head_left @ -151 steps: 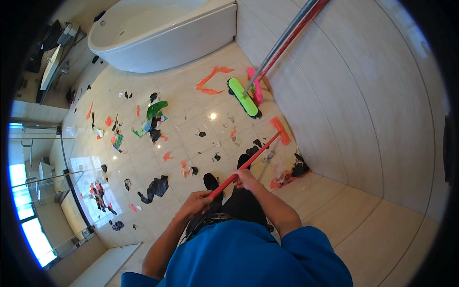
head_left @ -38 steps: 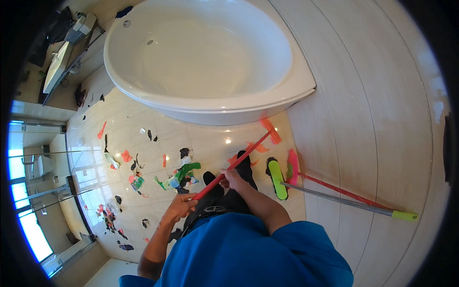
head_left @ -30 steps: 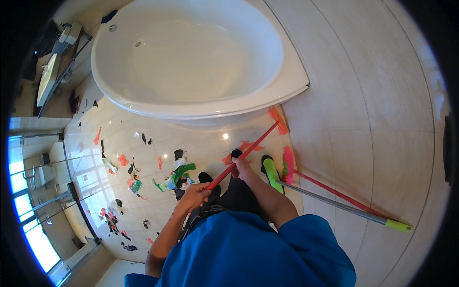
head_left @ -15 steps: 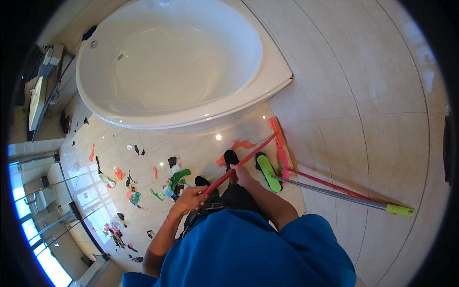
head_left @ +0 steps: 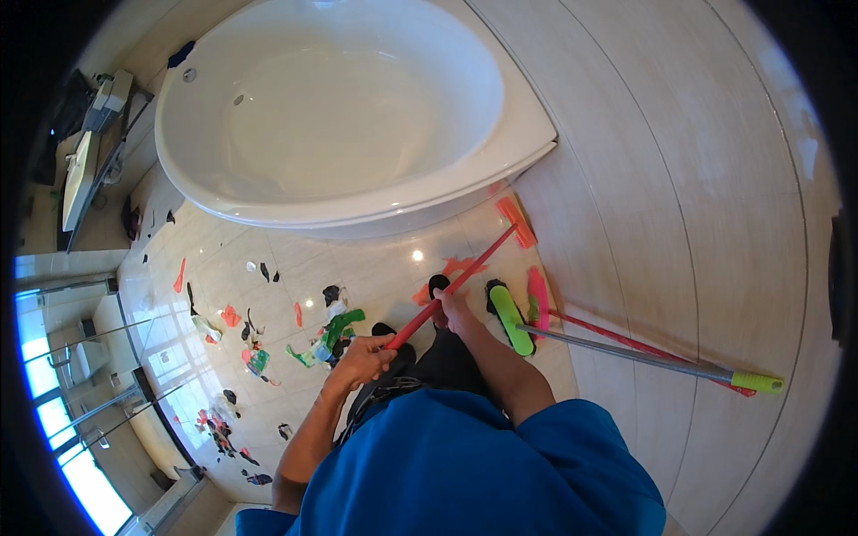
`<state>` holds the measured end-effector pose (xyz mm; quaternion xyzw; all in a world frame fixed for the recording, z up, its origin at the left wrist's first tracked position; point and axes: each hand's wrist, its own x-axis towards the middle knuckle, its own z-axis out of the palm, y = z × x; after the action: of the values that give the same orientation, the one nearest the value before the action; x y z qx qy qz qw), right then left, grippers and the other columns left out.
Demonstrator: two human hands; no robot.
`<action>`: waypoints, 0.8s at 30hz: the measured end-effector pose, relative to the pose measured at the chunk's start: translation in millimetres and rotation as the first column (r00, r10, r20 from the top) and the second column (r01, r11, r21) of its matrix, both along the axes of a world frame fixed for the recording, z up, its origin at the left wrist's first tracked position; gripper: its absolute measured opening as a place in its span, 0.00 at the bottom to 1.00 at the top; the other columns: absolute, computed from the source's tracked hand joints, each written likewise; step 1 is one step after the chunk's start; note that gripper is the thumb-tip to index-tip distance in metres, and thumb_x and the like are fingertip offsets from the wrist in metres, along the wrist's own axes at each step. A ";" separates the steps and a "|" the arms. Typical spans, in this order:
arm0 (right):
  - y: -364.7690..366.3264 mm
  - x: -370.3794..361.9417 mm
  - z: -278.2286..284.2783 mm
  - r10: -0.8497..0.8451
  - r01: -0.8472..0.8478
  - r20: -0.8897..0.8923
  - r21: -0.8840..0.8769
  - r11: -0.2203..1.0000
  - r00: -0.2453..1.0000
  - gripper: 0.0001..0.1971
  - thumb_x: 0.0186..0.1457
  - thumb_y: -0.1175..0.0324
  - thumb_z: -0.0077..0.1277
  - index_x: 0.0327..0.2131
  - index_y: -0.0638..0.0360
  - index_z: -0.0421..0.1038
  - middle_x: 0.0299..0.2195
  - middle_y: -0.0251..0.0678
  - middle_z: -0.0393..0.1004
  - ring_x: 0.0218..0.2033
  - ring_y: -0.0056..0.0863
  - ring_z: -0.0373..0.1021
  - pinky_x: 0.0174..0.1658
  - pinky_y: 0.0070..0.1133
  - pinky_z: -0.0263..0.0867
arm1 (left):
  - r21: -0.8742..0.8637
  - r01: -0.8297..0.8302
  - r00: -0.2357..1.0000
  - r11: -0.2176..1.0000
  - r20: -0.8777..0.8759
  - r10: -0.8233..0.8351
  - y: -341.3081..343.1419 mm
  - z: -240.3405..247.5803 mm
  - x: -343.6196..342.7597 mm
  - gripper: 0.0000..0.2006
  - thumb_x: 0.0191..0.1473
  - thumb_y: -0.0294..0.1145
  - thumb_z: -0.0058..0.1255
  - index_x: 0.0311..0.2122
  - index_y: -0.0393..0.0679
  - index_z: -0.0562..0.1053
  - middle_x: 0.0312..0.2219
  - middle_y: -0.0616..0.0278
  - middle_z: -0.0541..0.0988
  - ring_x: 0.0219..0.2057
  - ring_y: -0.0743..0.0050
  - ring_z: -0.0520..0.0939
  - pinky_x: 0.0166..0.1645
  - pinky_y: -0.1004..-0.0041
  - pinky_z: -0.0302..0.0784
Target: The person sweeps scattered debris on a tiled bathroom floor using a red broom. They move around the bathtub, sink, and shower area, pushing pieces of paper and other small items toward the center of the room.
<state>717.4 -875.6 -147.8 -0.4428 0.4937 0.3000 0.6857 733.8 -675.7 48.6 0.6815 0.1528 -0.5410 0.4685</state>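
Both my hands are closed round the red handle of a broom (head_left: 481,261) that slants up to the right. My left hand (head_left: 365,360) grips it near its lower end, in front of my body, and my right hand (head_left: 454,313) holds it further up the shaft. At the far end, the orange broom head (head_left: 517,222) rests on the tiled floor, close to the tub's corner and the right wall. Just beyond my right foot lies an orange-red scrap (head_left: 462,265) on the floor.
A large white bathtub (head_left: 357,213) fills the far side. To the right, a green brush head (head_left: 508,319) with a grey handle and a pink broom head (head_left: 538,299) with a red handle lean against the wall. Several scraps of plastic (head_left: 340,332) litter the floor at left.
The orange broom head has slid a little toward the tub, away from the pink one. My hands keep their grip on the handle, and the view has shifted slightly.
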 end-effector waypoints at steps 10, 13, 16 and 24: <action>-13.6 -31.5 -9.6 -0.045 0.045 -0.089 0.002 0.999 0.995 0.14 0.48 0.59 0.45 0.20 0.58 0.65 0.14 0.40 0.67 0.12 0.31 0.64 0.14 0.25 0.59 | -0.139 -0.022 0.992 0.990 0.123 0.039 7.2 -43.7 -40.2 0.16 0.48 0.26 0.47 0.45 0.43 0.69 0.15 0.70 0.68 0.12 0.88 0.63 0.15 0.84 0.56; -10.6 -16.4 -20.5 -0.056 0.056 -0.038 0.001 0.998 0.998 0.13 0.48 0.60 0.45 0.19 0.58 0.64 0.14 0.39 0.67 0.11 0.29 0.63 0.12 0.24 0.58 | -0.055 -0.071 0.997 0.996 0.005 0.072 1.8 -22.0 -24.6 0.18 0.48 0.26 0.47 0.46 0.43 0.68 0.14 0.70 0.68 0.12 0.88 0.63 0.15 0.84 0.57; -7.6 -8.9 -11.3 -0.020 0.021 -0.019 0.037 0.999 1.000 0.13 0.48 0.60 0.45 0.18 0.58 0.64 0.12 0.37 0.65 0.10 0.28 0.63 0.12 0.22 0.57 | -0.006 -0.047 0.998 0.999 0.042 0.048 -3.6 -11.7 -20.1 0.19 0.47 0.27 0.48 0.48 0.43 0.67 0.14 0.70 0.67 0.11 0.88 0.62 0.14 0.84 0.57; -6.7 -48.9 -13.1 0.004 0.006 -0.113 0.089 0.996 0.994 0.12 0.48 0.61 0.44 0.20 0.59 0.65 0.13 0.39 0.66 0.11 0.31 0.63 0.14 0.25 0.59 | -0.076 0.023 1.000 0.997 0.007 -0.023 16.3 -26.6 -44.9 0.19 0.48 0.27 0.48 0.47 0.42 0.67 0.14 0.70 0.68 0.12 0.88 0.63 0.15 0.85 0.58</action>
<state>668.5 -882.4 -160.9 -0.3937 0.5180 0.3460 0.6760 688.8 -659.4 22.0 0.6664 0.1227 -0.5498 0.4885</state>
